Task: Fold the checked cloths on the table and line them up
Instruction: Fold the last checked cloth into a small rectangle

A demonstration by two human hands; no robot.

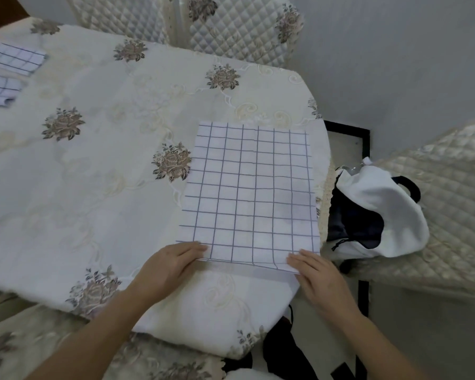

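Both hands (173, 266) (317, 272) | grip near edge | checked cloth (247, 193) beyond

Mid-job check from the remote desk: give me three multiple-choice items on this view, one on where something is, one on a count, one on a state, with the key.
1. Where do the folded checked cloths lie?
A. at the table's far left
B. on the chair at the right
C. under the hands

2. How many checked cloths show on the table in all?
A. one
B. three
C. five

3. How does the checked cloth near the hands lie?
A. rolled into a tube
B. bunched in a heap
C. spread flat, both near corners held

Key:
1 A: two small folded pieces sit at the left edge of the view.
2 B: two folded ones at far left plus the spread one.
3 C: the left hand and right hand each hold a near corner while the grid lies smooth.
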